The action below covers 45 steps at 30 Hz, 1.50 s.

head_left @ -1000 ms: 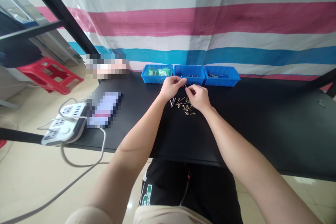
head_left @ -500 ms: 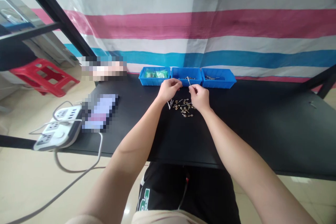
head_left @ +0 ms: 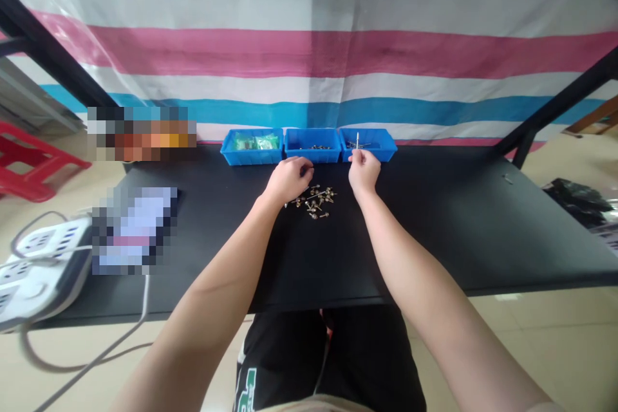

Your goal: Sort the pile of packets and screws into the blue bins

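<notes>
Upright in the fingertips of my right hand [head_left: 365, 174] is a thin silvery metal pin [head_left: 358, 139], in front of the right blue bin [head_left: 381, 156]. My left hand [head_left: 290, 180] is over the left edge of a loose pile of small metal fasteners [head_left: 316, 199], its fingers curled round towards the thumb. Whether anything is between those fingertips is hidden. Many of the fasteners have wide heads and thin shanks. Thin metal pins lie in the right bin, and small metal parts lie in the middle blue bin [head_left: 313, 156].
The left blue bin [head_left: 253, 158] holds green-and-clear packets. On the black table [head_left: 434, 219] a blurred-out phone-like thing [head_left: 138, 225] and a white power strip [head_left: 43, 264] with cables are at the left. A small metal piece [head_left: 506, 177] lies far right. A red stool [head_left: 33, 174] stands beyond.
The view has turned right. My hands have moved apart; my left hand has come lower over the pile, while my right hand keeps the pin, now more upright, before the right bin.
</notes>
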Each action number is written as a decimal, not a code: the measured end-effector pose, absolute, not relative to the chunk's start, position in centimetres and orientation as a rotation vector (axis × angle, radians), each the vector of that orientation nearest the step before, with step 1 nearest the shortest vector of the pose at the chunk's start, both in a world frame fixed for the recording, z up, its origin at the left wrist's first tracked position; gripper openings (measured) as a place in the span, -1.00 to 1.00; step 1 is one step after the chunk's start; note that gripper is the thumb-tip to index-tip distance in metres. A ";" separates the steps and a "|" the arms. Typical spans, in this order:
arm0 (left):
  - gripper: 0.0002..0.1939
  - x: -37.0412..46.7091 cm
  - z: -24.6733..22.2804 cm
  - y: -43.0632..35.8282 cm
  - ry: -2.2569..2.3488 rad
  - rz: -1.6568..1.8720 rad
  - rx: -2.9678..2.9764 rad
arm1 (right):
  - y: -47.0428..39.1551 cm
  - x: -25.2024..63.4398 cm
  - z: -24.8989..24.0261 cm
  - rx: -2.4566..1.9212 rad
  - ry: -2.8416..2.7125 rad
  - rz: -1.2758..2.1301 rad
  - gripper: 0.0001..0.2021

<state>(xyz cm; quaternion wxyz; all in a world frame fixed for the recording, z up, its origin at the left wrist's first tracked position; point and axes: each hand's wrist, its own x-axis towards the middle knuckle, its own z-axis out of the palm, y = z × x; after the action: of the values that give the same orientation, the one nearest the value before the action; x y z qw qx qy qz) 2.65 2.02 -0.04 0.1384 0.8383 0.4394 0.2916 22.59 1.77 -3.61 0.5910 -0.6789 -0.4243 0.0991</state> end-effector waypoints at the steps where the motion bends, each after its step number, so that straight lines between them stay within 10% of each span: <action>1: -0.73 2.6 0.0 2.1 1.272 0.844 2.425 | 1.9 22.9 -3.7 -1.592 -0.955 0.235 -0.68; 45: -0.71 2.8 0.5 0.8 1.652 0.312 2.369 | -1.8 18.2 -3.2 -1.546 -2.117 0.120 -0.88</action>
<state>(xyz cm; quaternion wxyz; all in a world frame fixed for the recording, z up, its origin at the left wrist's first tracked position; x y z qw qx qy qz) 2.80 0.83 0.47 0.1182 0.8098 0.5647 0.1067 18.15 -1.78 -3.22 0.2560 -0.5695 -0.7798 0.0443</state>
